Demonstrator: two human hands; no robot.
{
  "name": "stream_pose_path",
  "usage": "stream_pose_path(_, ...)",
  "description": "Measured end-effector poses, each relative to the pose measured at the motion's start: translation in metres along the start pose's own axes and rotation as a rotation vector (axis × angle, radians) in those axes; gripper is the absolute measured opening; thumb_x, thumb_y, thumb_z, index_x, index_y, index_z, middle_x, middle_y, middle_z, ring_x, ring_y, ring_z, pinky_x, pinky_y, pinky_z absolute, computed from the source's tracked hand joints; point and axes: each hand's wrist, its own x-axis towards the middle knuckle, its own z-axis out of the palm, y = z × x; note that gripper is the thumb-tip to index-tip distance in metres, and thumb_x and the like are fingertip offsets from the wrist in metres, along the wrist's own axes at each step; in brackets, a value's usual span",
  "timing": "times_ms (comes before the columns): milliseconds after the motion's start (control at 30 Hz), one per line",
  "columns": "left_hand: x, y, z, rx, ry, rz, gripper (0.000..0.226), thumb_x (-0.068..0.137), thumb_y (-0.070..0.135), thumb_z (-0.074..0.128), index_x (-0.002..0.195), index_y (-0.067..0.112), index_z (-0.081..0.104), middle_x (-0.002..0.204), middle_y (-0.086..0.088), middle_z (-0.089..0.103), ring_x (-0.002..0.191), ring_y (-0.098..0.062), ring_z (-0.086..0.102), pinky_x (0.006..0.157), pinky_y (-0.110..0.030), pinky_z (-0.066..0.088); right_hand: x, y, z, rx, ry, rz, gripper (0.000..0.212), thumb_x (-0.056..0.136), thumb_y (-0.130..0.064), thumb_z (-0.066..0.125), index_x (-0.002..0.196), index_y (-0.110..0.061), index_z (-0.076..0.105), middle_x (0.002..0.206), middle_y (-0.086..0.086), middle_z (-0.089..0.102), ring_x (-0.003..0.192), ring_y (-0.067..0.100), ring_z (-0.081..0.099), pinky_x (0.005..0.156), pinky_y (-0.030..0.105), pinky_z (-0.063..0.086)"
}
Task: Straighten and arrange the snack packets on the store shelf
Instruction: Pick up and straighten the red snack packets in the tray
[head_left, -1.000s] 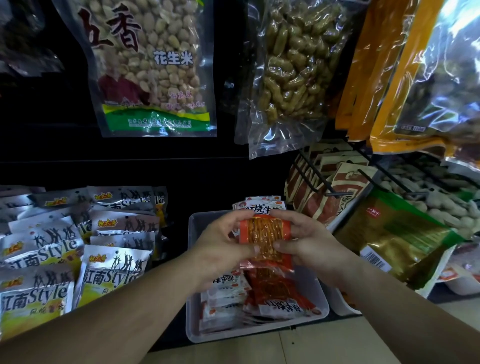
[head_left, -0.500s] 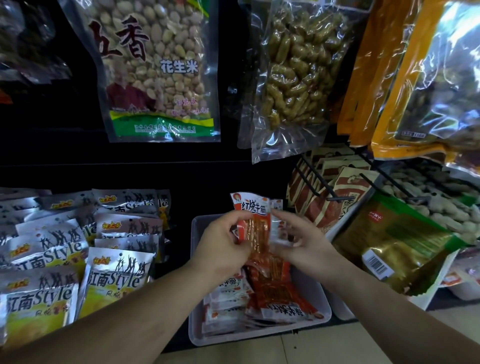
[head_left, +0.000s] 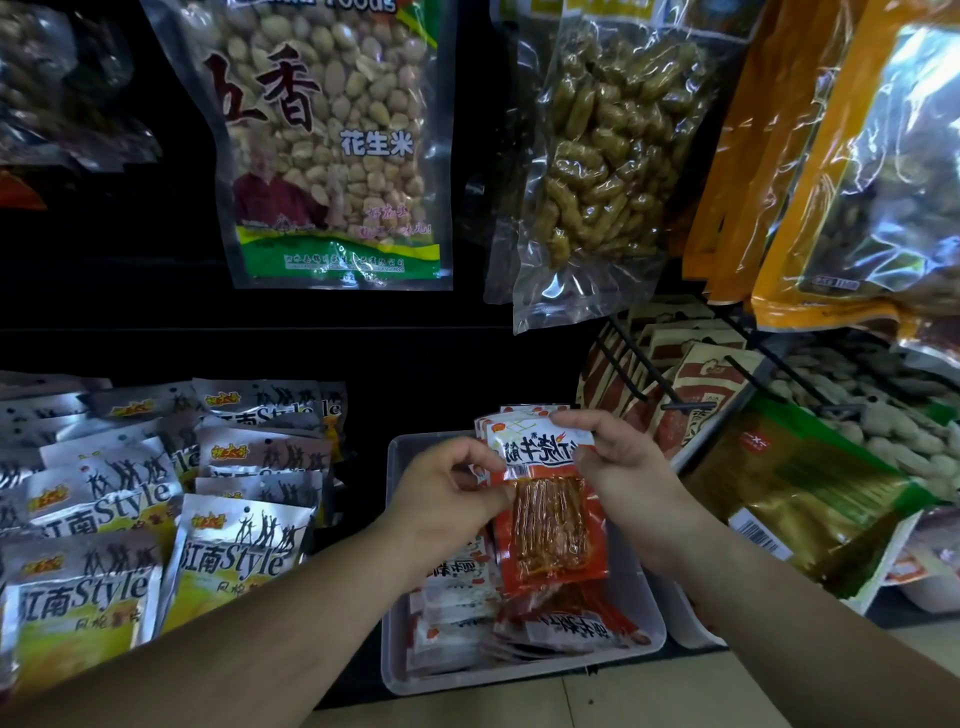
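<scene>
Turned edge-on half a second ago, the red packet (head_left: 550, 525) is now facing flat, its print reading upside down. The clear bin (head_left: 519, 678) is sitting at six o'clock in the view, with loose packets (head_left: 457, 618) lying crooked inside and the red packet hanging just above them. The left hand (head_left: 447, 493) is pinching its nine o'clock edge, and the right hand (head_left: 623, 467) is pinching the white header at two o'clock. With both hands gripping only the edges, the slick film is probably risking a slip, or going down reversed.
</scene>
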Motion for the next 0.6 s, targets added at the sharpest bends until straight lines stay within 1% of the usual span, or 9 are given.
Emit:
stream_pose_path(67,-0.002,0.000,-0.001,-0.147,-0.088,-0.131,0.029,0.086,0.007,0.080,0.106,0.028,0.073,0.109,0.000,0.074,0.090,-0.013,0.075,0.076,-0.028,0.062,0.003,0.001,0.001,0.048,-0.048,0.054,0.045,0.107,0.000,0.048,0.128,-0.035,0.066,0.119,0.008,0.075,0.113,0.032,0.069,0.099,0.052,0.057)
stream_pose_path(133,-0.002,0.004,0.001,-0.159,-0.104,-0.147,0.038,0.086,0.005,0.080,0.109,0.035,0.074,0.115,-0.001,0.074,0.095,-0.016,0.074,0.080,-0.033,0.063,0.006,0.000,0.000,0.054,-0.109,0.117,0.048,0.105,-0.003,0.053,0.130,-0.043,0.065,0.130,0.008,0.071,0.122,0.032,0.066,0.107,0.056,0.050)
stream_pose_path(200,-0.002,0.008,0.001,-0.164,-0.056,-0.124,0.039,0.088,0.003,0.077,0.111,0.034,0.075,0.114,-0.003,0.072,0.088,-0.003,0.073,0.073,-0.021,0.060,0.005,-0.001,-0.003,0.109,-0.171,0.140,0.052,0.101,-0.003,0.061,0.134,-0.044,0.063,0.131,0.010,0.071,0.123,0.031,0.066,0.108,0.055,0.050)
stream_pose_path(267,-0.002,0.013,0.001,-0.214,-0.005,-0.114,0.038,0.090,-0.001,0.074,0.114,0.029,0.073,0.112,-0.004,0.073,0.080,0.001,0.073,0.066,-0.018,0.059,0.002,-0.002,-0.003,0.115,-0.210,0.119,0.061,0.097,0.004,0.064,0.139,-0.039,0.061,0.127,0.008,0.073,0.121,0.027,0.068,0.104,0.049,0.053)
stream_pose_path(333,0.001,0.012,0.000,-0.238,-0.023,-0.105,0.046,0.090,0.001,0.075,0.122,0.034,0.069,0.116,0.000,0.074,0.088,-0.007,0.075,0.074,-0.027,0.063,-0.001,-0.003,-0.001,0.110,-0.196,0.109,0.054,0.096,0.010,0.061,0.137,-0.026,0.065,0.119,0.007,0.077,0.114,0.026,0.072,0.096,0.045,0.057)
stream_pose_path(433,-0.003,0.009,0.001,-0.239,-0.189,-0.097,0.070,0.082,-0.001,0.082,0.133,0.041,0.060,0.116,0.009,0.074,0.101,-0.006,0.073,0.083,-0.027,0.061,0.002,0.003,0.001,0.137,-0.056,0.151,0.042,0.099,0.006,0.060,0.133,-0.017,0.068,0.114,0.006,0.078,0.108,0.026,0.074,0.087,0.041,0.061)
stream_pose_path(500,-0.008,0.011,0.007,-0.161,-0.261,-0.082,0.076,0.078,-0.006,0.084,0.137,0.035,0.059,0.117,0.008,0.073,0.104,-0.007,0.072,0.088,-0.028,0.061,0.004,0.001,-0.003,0.211,-0.008,0.176,0.042,0.099,0.005,0.060,0.136,-0.014,0.064,0.115,0.008,0.078,0.107,0.026,0.074,0.083,0.040,0.060)
stream_pose_path(567,-0.008,0.012,0.012,-0.135,-0.226,-0.050,0.073,0.076,-0.009,0.083,0.134,0.032,0.061,0.121,0.006,0.071,0.105,-0.010,0.072,0.087,-0.030,0.062,0.004,-0.003,-0.009,0.252,-0.115,0.198,0.052,0.094,0.008,0.064,0.139,-0.018,0.059,0.119,0.010,0.076,0.107,0.027,0.074,0.078,0.040,0.061)
stream_pose_path(600,-0.006,0.012,0.012,-0.159,-0.198,-0.042,0.072,0.076,-0.010,0.083,0.130,0.033,0.062,0.124,0.005,0.069,0.105,-0.014,0.073,0.082,-0.033,0.063,0.002,-0.005,-0.012,0.222,-0.204,0.210,0.063,0.090,0.010,0.068,0.142,-0.024,0.055,0.123,0.009,0.074,0.108,0.030,0.074,0.077,0.040,0.061)
